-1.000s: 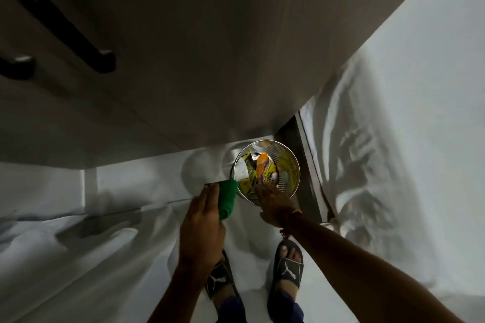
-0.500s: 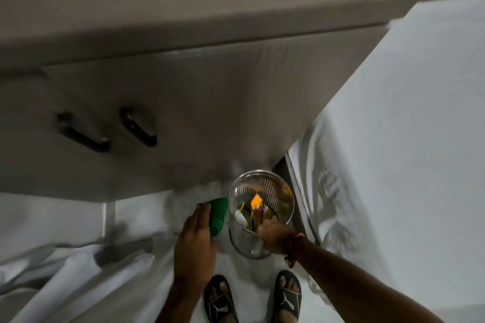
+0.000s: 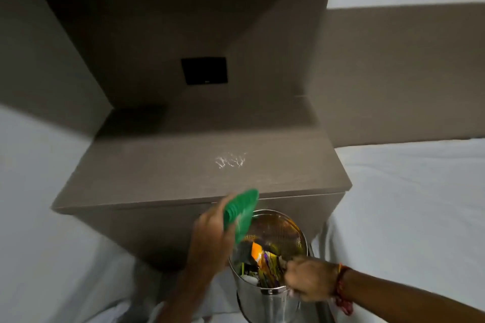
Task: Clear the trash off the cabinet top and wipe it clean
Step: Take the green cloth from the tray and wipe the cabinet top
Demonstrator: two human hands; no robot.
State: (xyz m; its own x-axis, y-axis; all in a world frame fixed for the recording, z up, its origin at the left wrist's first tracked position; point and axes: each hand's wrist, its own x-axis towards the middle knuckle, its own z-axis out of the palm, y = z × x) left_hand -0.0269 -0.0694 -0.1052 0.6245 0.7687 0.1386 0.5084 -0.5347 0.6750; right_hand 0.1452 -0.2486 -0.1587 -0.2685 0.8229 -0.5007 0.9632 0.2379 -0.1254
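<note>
The grey-brown cabinet top (image 3: pixel 168 165) fills the middle of the view, with a small white smear (image 3: pixel 231 160) near its front right. My left hand (image 3: pixel 210 233) is shut on a green scrubber (image 3: pixel 240 211) held just below the cabinet's front edge. A shiny perforated metal bin (image 3: pixel 273 299) is lifted up in front of the cabinet. It holds colourful wrappers (image 3: pixel 262 259). My right hand (image 3: pixel 307 280) grips the bin's near rim.
A black square panel (image 3: pixel 204 70) is set in the back wall of the niche above the cabinet. White sheets (image 3: pixel 409 212) lie to the right of the cabinet and white cloth (image 3: pixel 34 191) to the left.
The view swung up from the floor and drawer fronts to the cabinet top. My right hand lifted the bin off the floor. My left hand rose with the green scrubber towards the cabinet edge.
</note>
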